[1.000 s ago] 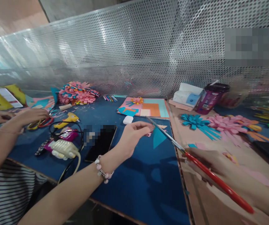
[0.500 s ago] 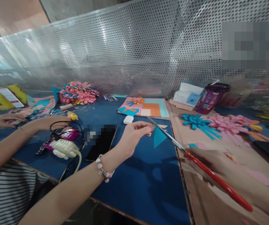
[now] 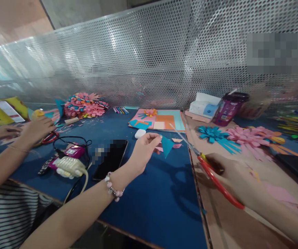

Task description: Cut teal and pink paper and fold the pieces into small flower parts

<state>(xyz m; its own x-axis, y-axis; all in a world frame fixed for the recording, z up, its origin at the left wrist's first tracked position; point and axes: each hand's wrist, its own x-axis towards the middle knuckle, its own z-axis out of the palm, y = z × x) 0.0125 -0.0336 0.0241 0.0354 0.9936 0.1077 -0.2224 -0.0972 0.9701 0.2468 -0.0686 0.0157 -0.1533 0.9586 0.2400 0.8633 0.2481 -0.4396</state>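
Between thumb and fingers, my left hand (image 3: 145, 150) pinches a blue piece of paper (image 3: 167, 146), pointed at its lower end, above the blue table (image 3: 149, 207). A beaded bracelet (image 3: 113, 186) circles that wrist. My right hand (image 3: 225, 173) is closed around red-handled scissors (image 3: 211, 174), their blades pointing up and left, apart from the blue paper. Small pink scraps (image 3: 177, 146) lie just behind the held piece. A white case (image 3: 140, 134) rests beyond my left hand, and a dark phone (image 3: 111, 160) lies left of my forearm.
At the back are coloured sheets (image 3: 166, 121) and a heap of paper flowers (image 3: 85, 105). Pink paper flowers (image 3: 250, 138), a blue one (image 3: 211, 134) and a purple cup (image 3: 229, 109) stand right. A co-worker's hand (image 3: 38, 128) is at left, near a power strip (image 3: 70, 165) with cables.
My right hand has drawn the scissors back from the blue paper, which was beside the blades before. The co-worker's hand has moved left and away, carrying a yellow item.
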